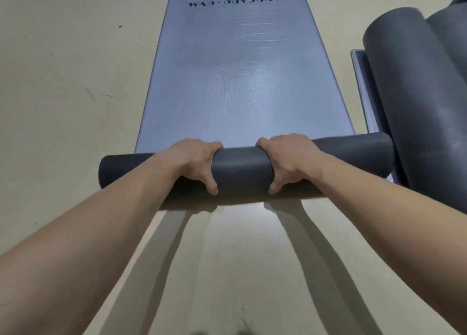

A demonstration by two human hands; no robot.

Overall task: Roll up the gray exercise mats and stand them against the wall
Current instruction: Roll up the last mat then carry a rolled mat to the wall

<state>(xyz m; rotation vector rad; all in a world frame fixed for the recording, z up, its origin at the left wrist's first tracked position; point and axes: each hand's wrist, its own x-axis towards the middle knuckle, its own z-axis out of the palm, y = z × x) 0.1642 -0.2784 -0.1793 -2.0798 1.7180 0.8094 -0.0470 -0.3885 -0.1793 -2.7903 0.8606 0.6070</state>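
Note:
A gray exercise mat (235, 76) lies flat on the floor and stretches away from me, with dark upside-down lettering at its far end. Its near end is wound into a dark gray roll (241, 169) lying across the view. My left hand (195, 161) grips the roll left of its middle, fingers over the top and thumb on the near side. My right hand (290, 159) grips it the same way right of the middle. The roll's right end reaches another mat's rolled part.
At the right, a thick rolled gray mat (414, 97) lies lengthwise on a flat mat (361, 81), with a second roll (452, 33) behind it. The beige floor (75, 81) spreads to the left and in front of me, with my arms' shadows on it.

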